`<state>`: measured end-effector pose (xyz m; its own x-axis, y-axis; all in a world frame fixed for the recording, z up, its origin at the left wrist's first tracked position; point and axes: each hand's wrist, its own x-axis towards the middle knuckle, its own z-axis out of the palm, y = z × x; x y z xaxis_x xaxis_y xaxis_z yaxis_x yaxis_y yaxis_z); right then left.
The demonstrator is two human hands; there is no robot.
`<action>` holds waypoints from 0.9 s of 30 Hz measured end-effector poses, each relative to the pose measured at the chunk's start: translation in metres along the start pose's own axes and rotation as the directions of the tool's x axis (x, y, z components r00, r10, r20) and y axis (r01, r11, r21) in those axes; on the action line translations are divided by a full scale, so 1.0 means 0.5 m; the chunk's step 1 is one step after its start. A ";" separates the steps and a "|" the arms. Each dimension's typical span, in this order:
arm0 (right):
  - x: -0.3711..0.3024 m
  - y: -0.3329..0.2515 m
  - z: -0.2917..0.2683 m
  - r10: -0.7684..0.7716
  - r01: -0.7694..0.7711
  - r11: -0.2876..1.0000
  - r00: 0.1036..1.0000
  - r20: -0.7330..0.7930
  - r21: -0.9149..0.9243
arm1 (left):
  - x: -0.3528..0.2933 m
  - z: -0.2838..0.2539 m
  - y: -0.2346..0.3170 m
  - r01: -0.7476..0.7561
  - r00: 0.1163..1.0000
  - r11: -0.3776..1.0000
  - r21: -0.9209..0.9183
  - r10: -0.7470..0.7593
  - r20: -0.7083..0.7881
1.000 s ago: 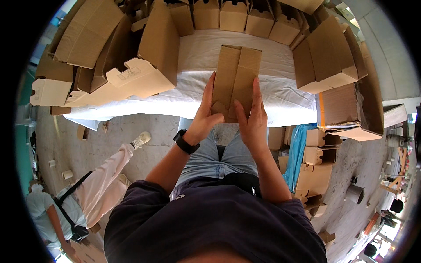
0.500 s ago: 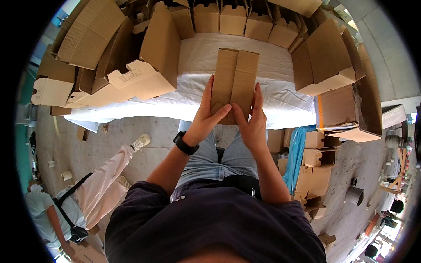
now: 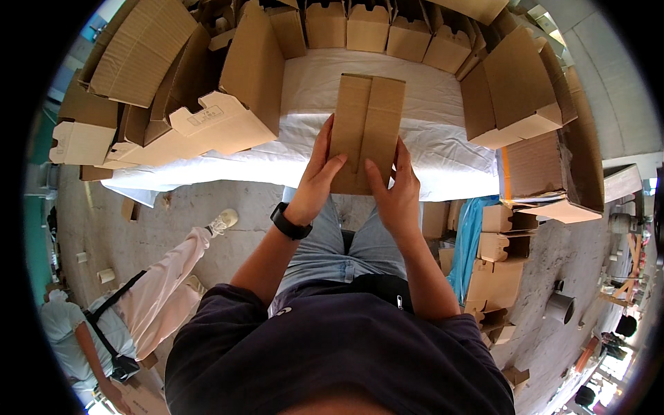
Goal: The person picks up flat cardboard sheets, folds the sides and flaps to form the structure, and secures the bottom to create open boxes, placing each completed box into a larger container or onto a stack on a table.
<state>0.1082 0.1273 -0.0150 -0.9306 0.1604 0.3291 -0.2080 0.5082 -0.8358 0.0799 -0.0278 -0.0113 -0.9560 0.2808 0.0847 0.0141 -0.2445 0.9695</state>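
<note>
Oblong brown cardboard carton (image 3: 372, 124), seamed lengthwise, between left hand (image 3: 316, 181) and right hand (image 3: 398, 198)

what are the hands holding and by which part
A brown cardboard box, held by its long sides near the lower end: left hand on the left side, right hand on the right.

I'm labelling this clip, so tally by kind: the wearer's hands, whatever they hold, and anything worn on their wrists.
Hands: 2 (left hand, right hand)
Held cardboard box: 1
Black wristwatch: 1
Total: 4
</note>
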 end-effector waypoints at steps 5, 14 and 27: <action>-0.004 -0.014 0.004 0.015 -0.015 0.999 1.000 0.002 0.042 | -0.002 -0.009 -0.010 0.003 1.000 1.000 -0.019 -0.003 -0.006; 0.001 -0.016 0.000 0.025 -0.024 0.999 0.999 -0.031 0.040 | 0.000 -0.003 -0.024 -0.033 0.998 0.993 0.115 0.039 -0.045; 0.008 -0.010 -0.009 0.017 -0.019 0.989 1.000 0.020 0.145 | 0.006 -0.003 0.005 0.096 0.994 0.993 -0.067 -0.099 -0.037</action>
<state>0.1069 0.1294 -0.0074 -0.9397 0.1520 0.3063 -0.2313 0.3772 -0.8968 0.0767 -0.0289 -0.0092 -0.9630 0.2688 -0.0201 -0.0977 -0.2784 0.9555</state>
